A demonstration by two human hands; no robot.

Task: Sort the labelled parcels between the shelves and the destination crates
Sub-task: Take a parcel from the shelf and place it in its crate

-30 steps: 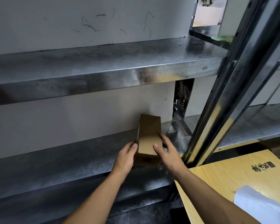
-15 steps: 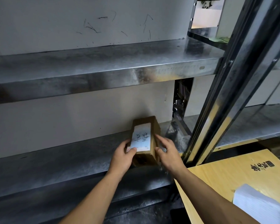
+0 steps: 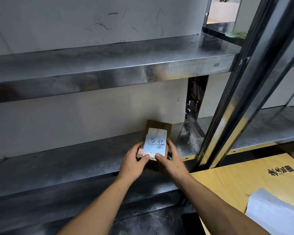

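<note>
A small brown cardboard parcel (image 3: 158,128) lies on the lower metal shelf (image 3: 58,160), near its right end and close to the back wall. A white label with handwritten characters faces up on its top. My left hand (image 3: 132,164) grips the parcel's near left corner, thumb on the label's front edge. My right hand (image 3: 172,161) holds the near right side, thumb beside the left one and fingers curled along the parcel's right face. The parcel's near end is hidden behind both hands.
An upper metal shelf (image 3: 109,68) overhangs the lower one. A slanted steel upright (image 3: 231,106) stands right of the parcel. At lower right is a yellow cardboard box (image 3: 236,182) with a white sheet stack (image 3: 275,216) on it. More shelving continues at right.
The parcel was turned over from plain brown side up to label side up. Both hands shifted from its sides to its near end, thumbs now on the label.
</note>
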